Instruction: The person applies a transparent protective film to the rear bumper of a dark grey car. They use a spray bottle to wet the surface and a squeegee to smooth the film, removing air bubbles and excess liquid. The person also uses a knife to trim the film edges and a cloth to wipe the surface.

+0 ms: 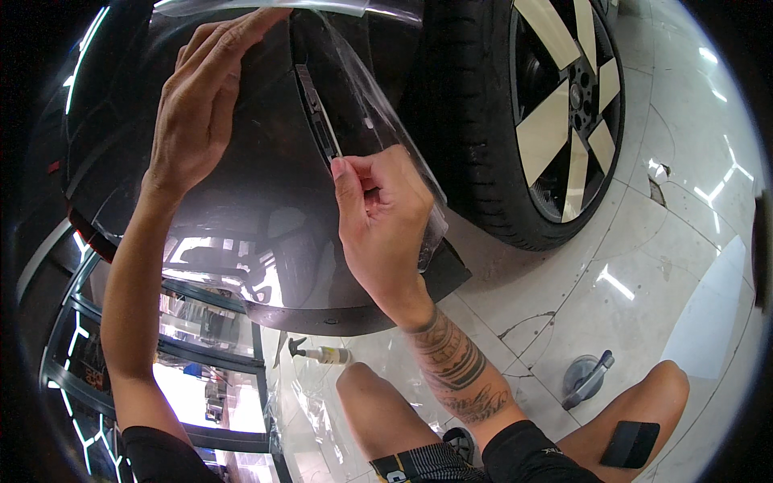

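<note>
My left hand (197, 105) lies with its fingers stretched out against the dark grey glossy car bumper (241, 209), its fingertips near a strip of clear film (322, 6) at the top. My right hand (386, 205) is closed, thumb and forefinger pinching the lower end of a slim utility knife (320, 113). The knife's dark segmented blade points up and away, close to a narrow seam in the bodywork. A loose edge of clear film (378, 105) hangs beside the wheel arch, passing behind my right hand.
A tyre (475, 121) with a black and cream wheel stands to the right. On the tiled floor are a spray bottle (328, 354) and a grey suction cup (588, 378). A dark flat rectangular thing (630, 444) rests on my right thigh. Cracked tiles show at right.
</note>
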{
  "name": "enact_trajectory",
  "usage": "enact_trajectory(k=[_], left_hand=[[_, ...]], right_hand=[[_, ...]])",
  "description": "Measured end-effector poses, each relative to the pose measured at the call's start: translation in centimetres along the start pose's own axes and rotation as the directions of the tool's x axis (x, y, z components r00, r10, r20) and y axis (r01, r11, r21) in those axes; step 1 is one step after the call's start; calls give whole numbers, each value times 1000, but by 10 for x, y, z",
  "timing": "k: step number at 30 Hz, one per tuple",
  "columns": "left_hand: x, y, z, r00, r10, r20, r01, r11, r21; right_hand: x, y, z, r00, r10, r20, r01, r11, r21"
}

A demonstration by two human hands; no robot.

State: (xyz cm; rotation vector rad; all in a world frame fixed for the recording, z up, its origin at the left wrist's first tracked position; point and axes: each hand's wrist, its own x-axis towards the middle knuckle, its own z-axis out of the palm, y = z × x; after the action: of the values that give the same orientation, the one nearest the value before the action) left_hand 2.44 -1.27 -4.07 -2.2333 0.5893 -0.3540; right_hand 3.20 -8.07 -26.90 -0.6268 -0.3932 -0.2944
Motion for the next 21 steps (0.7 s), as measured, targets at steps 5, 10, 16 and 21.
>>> enact_trajectory(k=[5,10,16,21], left_hand=[[-1,-1,1,1000,-16,7,16,1000,-7],[-3,-3,0,1000,-13,18,13,1000,-5],[6,7,4,998,37,-54,-37,999,15],[7,10,5,998,36,-60,-34,999,37]], right_hand=[[0,2,0,1000,9,19,-9,1000,0],[3,2,1,1000,15,22,-15,1000,5],[10,1,-9,996,10,91,-1,995,-100],[15,2,-16,989,27,145,-13,995,-101]])
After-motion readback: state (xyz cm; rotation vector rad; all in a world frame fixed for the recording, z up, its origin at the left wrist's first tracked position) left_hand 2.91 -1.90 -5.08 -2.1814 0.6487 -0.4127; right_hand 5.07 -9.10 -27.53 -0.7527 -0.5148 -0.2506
